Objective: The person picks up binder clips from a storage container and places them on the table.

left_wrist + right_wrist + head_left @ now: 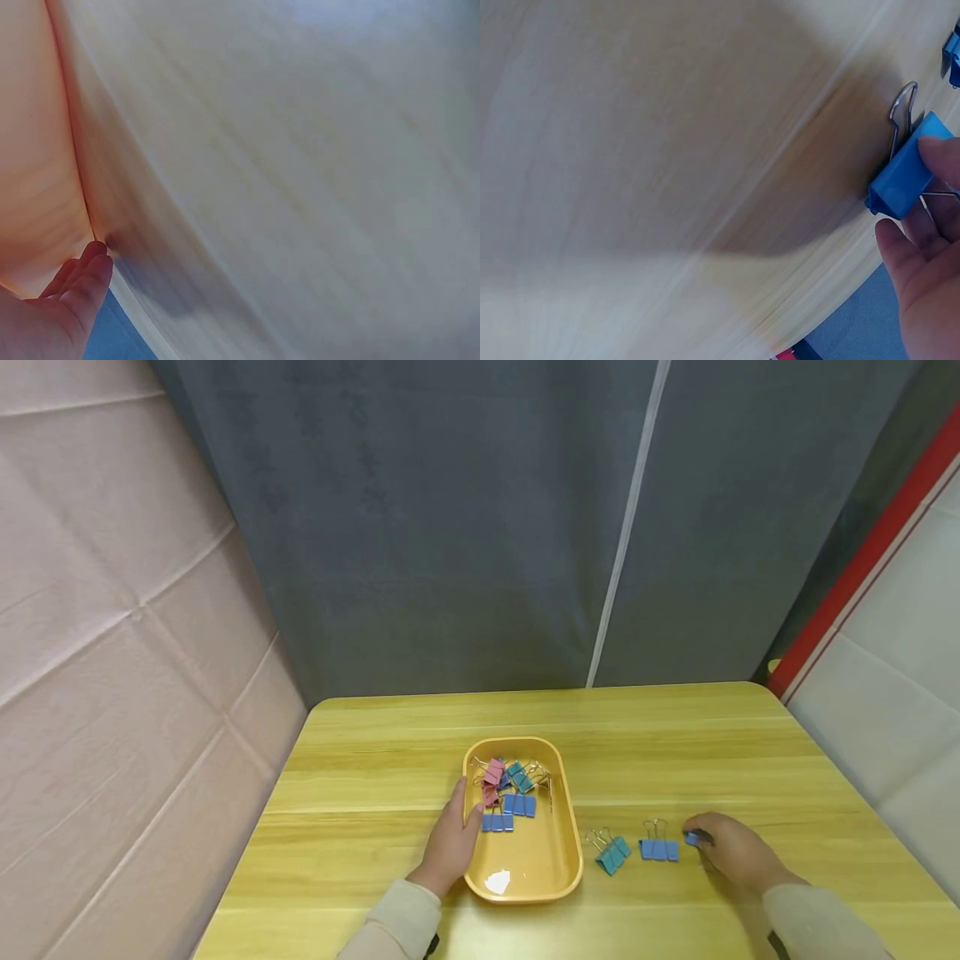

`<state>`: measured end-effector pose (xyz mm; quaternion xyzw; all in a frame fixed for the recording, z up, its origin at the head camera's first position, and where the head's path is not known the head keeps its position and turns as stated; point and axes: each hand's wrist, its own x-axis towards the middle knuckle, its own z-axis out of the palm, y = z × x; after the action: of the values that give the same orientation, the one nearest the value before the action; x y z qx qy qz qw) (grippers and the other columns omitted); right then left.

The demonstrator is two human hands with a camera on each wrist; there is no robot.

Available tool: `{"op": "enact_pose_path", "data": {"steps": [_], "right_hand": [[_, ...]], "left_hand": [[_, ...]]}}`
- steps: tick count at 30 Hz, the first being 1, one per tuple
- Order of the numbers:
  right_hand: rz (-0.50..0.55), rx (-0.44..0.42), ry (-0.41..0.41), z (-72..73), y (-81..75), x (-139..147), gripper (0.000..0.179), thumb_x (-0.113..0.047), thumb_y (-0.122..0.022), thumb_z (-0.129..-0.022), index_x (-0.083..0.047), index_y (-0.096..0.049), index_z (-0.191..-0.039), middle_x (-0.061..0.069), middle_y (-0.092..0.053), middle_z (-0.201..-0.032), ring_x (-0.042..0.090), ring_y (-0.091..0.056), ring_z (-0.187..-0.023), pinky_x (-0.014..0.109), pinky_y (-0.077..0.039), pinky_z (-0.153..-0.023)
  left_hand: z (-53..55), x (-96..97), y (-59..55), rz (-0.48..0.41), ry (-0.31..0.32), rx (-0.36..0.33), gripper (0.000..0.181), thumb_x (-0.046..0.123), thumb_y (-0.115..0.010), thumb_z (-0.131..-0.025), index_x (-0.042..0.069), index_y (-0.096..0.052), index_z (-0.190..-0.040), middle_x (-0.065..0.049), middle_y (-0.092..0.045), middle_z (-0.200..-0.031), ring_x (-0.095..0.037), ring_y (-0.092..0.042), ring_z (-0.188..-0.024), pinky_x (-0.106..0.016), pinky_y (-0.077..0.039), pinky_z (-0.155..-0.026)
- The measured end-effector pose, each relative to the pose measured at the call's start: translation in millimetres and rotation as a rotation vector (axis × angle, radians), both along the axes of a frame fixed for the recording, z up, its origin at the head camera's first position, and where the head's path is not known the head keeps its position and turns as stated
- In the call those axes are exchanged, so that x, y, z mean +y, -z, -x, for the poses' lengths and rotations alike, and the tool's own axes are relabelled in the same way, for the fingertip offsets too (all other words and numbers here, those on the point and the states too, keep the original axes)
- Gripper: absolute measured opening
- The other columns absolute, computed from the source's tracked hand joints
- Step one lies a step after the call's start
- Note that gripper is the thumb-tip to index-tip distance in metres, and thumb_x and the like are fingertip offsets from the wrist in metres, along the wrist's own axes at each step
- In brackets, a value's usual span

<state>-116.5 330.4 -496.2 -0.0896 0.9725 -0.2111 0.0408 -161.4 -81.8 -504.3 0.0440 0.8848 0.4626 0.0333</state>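
My left hand (452, 842) lies flat, fingers straight and together, thumb out to the side, forearm in a beige sleeve. My right hand (731, 850) is out to the right, palm down, fingers (939, 156) and thumb curled in a pinch.

The left hand's fingers (79, 281) rest against the orange tray wall (37, 150) beside blurred wood tabletop (300, 165).

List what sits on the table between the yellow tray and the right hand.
Head view: a teal binder clip, then a blue binder clip, both loose on the table between the yellow tray and the right hand.
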Motion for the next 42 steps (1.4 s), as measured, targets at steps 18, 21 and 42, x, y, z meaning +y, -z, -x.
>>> {"op": "enact_pose_path", "data": {"steps": [18,21,42], "right_hand": [[0.030,-0.058,0.024,-2.6,-1.2,5.2,0.029,0.005,-0.069,-0.081,0.004,-0.066,-0.109,0.018,-0.066,-0.107,0.042,-0.062,-0.101,0.054,-0.053,-0.084],[0.044,-0.074,0.030,-2.4,-0.3,7.8,0.032,0.002,-0.071,-0.080,0.004,-0.065,-0.111,0.018,-0.065,-0.109,0.041,-0.061,-0.102,0.055,-0.053,-0.085],[-0.010,0.100,0.008,2.2,-25.8,-6.5,0.035,-0.009,-0.068,-0.086,0.003,-0.061,-0.118,0.028,-0.057,-0.121,0.050,-0.053,-0.111,0.063,-0.047,-0.089]], "left_hand": [[-0.8,1.1,-3.1,-0.010,-0.002,-0.009,0.060,0.028,-0.042,-0.104,0.007,-0.018,-0.154,-0.020,-0.031,-0.154,-0.042,-0.034,-0.137,-0.055,-0.027,-0.113],[-0.7,0.8,-2.9,-0.011,-0.001,-0.008,0.060,0.029,-0.042,-0.104,0.007,-0.018,-0.154,-0.020,-0.030,-0.154,-0.041,-0.033,-0.138,-0.055,-0.026,-0.114],[-1.0,0.9,-0.5,-0.024,-0.009,-0.016,0.061,0.030,-0.042,-0.104,0.008,-0.018,-0.155,-0.017,-0.029,-0.155,-0.041,-0.031,-0.139,-0.055,-0.024,-0.115]]}}
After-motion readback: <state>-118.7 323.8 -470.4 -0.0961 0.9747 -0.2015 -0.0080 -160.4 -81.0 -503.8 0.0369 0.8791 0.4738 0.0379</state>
